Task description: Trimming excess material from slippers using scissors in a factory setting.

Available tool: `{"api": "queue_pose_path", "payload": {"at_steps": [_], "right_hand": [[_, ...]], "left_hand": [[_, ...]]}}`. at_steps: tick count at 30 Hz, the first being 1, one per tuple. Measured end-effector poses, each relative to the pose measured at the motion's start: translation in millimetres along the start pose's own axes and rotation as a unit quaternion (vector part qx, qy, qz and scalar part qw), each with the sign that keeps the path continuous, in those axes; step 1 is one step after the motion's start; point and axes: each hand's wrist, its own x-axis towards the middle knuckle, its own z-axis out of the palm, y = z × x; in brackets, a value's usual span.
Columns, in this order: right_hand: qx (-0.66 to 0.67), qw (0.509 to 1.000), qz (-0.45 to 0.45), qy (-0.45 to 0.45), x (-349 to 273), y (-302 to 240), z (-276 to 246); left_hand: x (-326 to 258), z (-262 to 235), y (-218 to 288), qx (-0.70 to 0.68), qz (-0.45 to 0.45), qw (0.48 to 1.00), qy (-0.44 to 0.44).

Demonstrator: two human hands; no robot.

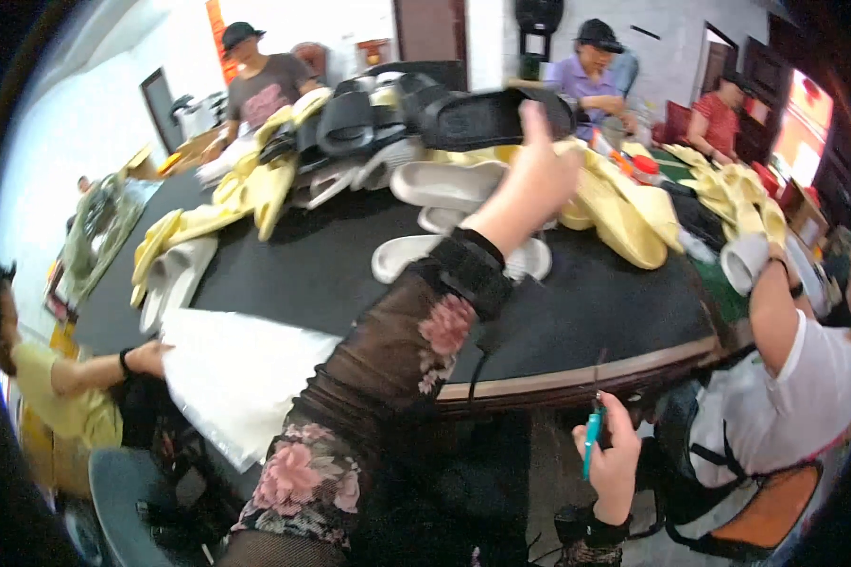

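My left hand (537, 180) reaches across the table and grips a black slipper (468, 121), its thumb laid over the near edge. The slipper is held at the front of a heap of slides, over a pale grey slipper (444, 184). Down at the table's front edge, my right hand (615, 463) is closed round a slim teal-handled tool (592, 439) with a thin metal tip; its exact kind is too small to make out. Beside my left hand lie pale yellow slippers (624, 222). More black slides (347, 121) are piled to the left.
Around the dark table (596, 326) sit several other people. On the left, a co-worker's hand (148, 359) holds a white sheet or bag (246, 369). A person in white (775, 406) on the right handles a grey slipper (745, 262). Yellow slippers (203, 222) line the left side.
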Motion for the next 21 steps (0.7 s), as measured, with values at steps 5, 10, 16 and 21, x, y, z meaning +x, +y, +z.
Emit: {"api": "queue_pose_path", "payload": {"at_steps": [5, 10, 16, 21], "right_hand": [[0.013, 0.998, -0.062, 0.009, 12, 2, 21], [0.087, 0.993, 0.017, -0.074, 25, -38, 37], [-0.003, 0.989, -0.078, -0.129, 43, -51, 60], [-0.060, 0.977, -0.135, -0.156, 55, -67, 79]], "left_hand": [[-23, -49, 49, 0.268, 0.069, 0.942, -0.192], [-19, -146, 97, 0.464, 0.167, 0.816, -0.303], [-109, -305, 125, 0.526, 0.021, 0.823, -0.213], [-226, -441, 87, 0.431, -0.198, 0.880, 0.027]]}}
